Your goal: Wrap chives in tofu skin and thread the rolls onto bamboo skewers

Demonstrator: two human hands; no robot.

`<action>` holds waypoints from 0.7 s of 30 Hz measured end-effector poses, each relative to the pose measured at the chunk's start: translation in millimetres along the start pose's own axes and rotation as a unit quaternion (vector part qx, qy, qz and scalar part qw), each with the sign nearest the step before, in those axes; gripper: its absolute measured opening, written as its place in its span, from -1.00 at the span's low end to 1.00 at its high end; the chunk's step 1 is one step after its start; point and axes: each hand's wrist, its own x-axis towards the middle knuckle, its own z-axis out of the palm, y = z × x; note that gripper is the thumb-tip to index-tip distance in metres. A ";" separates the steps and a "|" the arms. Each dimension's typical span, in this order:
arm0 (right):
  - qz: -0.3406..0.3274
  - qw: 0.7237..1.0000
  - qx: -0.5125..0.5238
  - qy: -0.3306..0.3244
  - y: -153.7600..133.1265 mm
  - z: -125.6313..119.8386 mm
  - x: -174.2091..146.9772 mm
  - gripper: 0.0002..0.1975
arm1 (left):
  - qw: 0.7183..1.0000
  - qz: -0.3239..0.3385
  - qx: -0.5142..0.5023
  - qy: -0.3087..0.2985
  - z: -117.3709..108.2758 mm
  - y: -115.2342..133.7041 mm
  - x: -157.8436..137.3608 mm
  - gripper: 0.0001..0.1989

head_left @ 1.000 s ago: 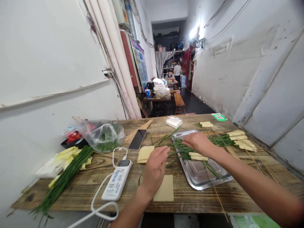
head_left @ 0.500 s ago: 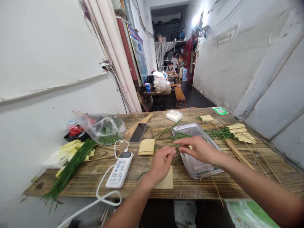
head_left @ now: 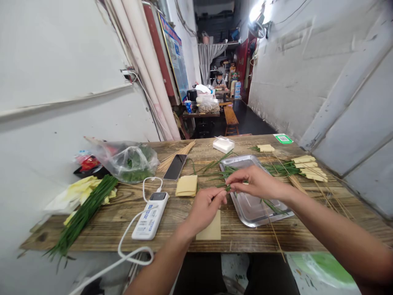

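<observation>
My left hand (head_left: pixel 208 207) and my right hand (head_left: pixel 254 182) meet over the left rim of a metal tray (head_left: pixel 254 213). Both pinch a small bunch of garlic chives (head_left: pixel 228 187), whose ends stick out past the fingers. More green blades lie in the tray behind the right hand. Under the left wrist, one flat yellow square sheet (head_left: pixel 211 229), which looks like tofu skin, lies on the wooden table. A stack of such sheets (head_left: pixel 186 186) sits just left of the hands.
Rolled sheets with chives (head_left: pixel 310 168) and thin skewers (head_left: pixel 296 184) lie right of the tray. On the left are a power bank (head_left: pixel 150 217) with a white cable, a phone (head_left: pixel 175 166), a chive bundle (head_left: pixel 86 213) and a plastic bag (head_left: pixel 132 162). A white box (head_left: pixel 223 144) stands behind.
The view has shifted slightly, so the table appears a little higher and further left. My hands stay together at the chives, with the right fingers curled in closer.
</observation>
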 end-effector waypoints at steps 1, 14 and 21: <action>0.007 1.000 0.018 -0.008 -1.0 -1.4 1.2 -0.82 | 1.000 0.004 0.002 0.004 -0.5 0.7 0.7 -0.63; 0.292 0.909 -0.298 0.017 109.6 -32.3 21.2 -0.75 | 0.994 -0.014 -0.044 0.098 -6.3 -3.1 -4.5 -0.70; 0.360 0.860 -0.361 -0.028 169.7 -17.0 2.6 -0.85 | 0.993 -0.016 -0.049 0.105 -8.8 -3.2 -8.2 -0.71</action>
